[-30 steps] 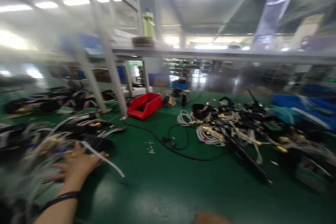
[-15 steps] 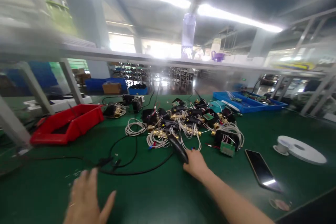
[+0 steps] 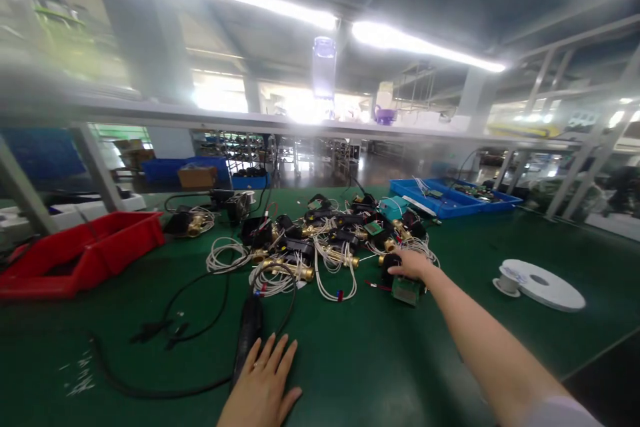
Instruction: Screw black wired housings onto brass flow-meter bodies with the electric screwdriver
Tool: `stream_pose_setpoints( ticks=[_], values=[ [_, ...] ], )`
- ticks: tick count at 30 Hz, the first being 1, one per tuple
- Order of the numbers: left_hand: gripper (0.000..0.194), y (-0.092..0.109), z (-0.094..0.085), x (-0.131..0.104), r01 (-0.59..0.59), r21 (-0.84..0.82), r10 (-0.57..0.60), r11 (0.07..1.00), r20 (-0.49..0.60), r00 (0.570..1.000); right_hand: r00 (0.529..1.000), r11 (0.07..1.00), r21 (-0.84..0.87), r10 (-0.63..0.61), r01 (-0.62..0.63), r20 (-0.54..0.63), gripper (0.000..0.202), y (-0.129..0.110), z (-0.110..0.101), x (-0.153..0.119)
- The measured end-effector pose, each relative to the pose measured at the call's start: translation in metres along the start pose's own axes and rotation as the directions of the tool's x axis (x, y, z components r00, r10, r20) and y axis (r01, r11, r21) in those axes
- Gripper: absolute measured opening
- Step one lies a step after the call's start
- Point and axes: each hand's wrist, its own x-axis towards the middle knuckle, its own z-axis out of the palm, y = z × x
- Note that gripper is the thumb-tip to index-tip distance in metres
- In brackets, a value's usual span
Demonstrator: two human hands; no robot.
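My left hand (image 3: 263,380) lies spread at the bottom centre, beside and partly over the black corded handheld tool (image 3: 249,327) on the green bench. My right hand (image 3: 411,264) reaches to the right end of the pile and is closed on a black housing (image 3: 390,269) with a green circuit board (image 3: 405,291) hanging at its front. Left of it lies the pile of brass fittings (image 3: 300,270), black housings and coiled white cables (image 3: 227,255).
A red bin (image 3: 95,257) stands at the left, blue trays (image 3: 450,203) at the back right. White reels (image 3: 545,283) lie on the right. Black cables cross the left side. Above the bench runs a shelf (image 3: 240,121) with a bottle (image 3: 324,73).
My right hand has let go of the black tool and moved right to the housing with the board. The tool now lies nearer, by my left hand, which has moved right. The view has shifted.
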Motion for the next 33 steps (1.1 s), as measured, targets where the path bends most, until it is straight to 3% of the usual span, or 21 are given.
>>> stream_pose_setpoints(
  ticks=[3, 6, 8, 11, 13, 16, 21, 24, 27, 29, 31, 33],
  values=[
    [0.048, -0.014, 0.002, -0.004, 0.000, 0.018, 0.001, 1.000, -0.022, 1.000, 0.997, 0.996, -0.085, 0.032, -0.027, 0.068, 0.016, 0.006, 0.007, 0.003],
    [0.063, -0.041, -0.003, -0.012, -0.002, 0.051, 0.005, 0.999, -0.051, 0.999, 0.991, 0.996, -0.092, 0.018, -0.006, 0.133, 0.030, -0.004, 0.025, -0.006],
    [0.067, -0.060, -0.011, -0.019, -0.023, 0.070, 0.026, 0.997, -0.038, 0.999, 0.982, 0.999, -0.051, 0.009, 0.001, 0.190, 0.035, -0.014, 0.035, -0.013],
    [0.067, -0.071, -0.026, -0.026, -0.024, 0.097, 0.024, 0.995, -0.001, 1.000, 0.961, 0.996, 0.078, 0.021, -0.044, 0.276, 0.021, -0.034, 0.049, -0.030],
    [0.062, -0.062, -0.037, -0.031, 0.005, 0.085, -0.002, 0.996, -0.045, 0.999, 0.947, 0.970, 0.210, 0.052, -0.124, 0.318, 0.020, -0.048, 0.061, -0.049],
    [0.052, -0.020, -0.049, -0.044, 0.011, -0.072, -0.027, 0.997, -0.216, 0.976, 0.911, 0.841, 0.444, 0.128, -0.310, 0.393, 0.030, -0.069, 0.084, -0.091],
    [0.086, 0.065, -0.053, -0.076, -0.054, -0.346, -0.110, 0.937, -0.436, 0.893, 0.820, 0.485, 0.672, 0.205, -0.560, 0.535, 0.042, -0.096, 0.129, -0.176],
    [0.106, 0.083, -0.054, -0.080, 0.128, -0.509, -0.356, 0.851, -0.378, 0.855, 0.799, 0.342, 0.723, 0.252, -0.601, 0.545, 0.040, -0.108, 0.153, -0.224],
    [0.117, 0.073, -0.055, -0.078, 0.292, -0.688, -0.589, 0.664, -0.242, 0.771, 0.784, 0.260, 0.740, 0.257, -0.620, 0.566, 0.046, -0.113, 0.163, -0.260],
    [0.116, 0.061, -0.056, -0.078, 0.246, -0.780, -0.605, 0.575, -0.203, 0.770, 0.778, 0.311, 0.714, 0.197, -0.627, 0.597, 0.049, -0.110, 0.159, -0.271],
    [0.107, 0.050, -0.058, -0.081, 0.144, -0.838, -0.551, 0.526, -0.206, 0.809, 0.780, 0.596, 0.584, 0.120, -0.551, 0.614, 0.047, -0.102, 0.145, -0.268],
    [0.095, 0.044, -0.060, -0.083, 0.065, -0.863, -0.494, 0.502, -0.224, 0.840, 0.803, 0.873, 0.352, 0.071, -0.336, 0.591, 0.046, -0.095, 0.125, -0.254]
  ],
)
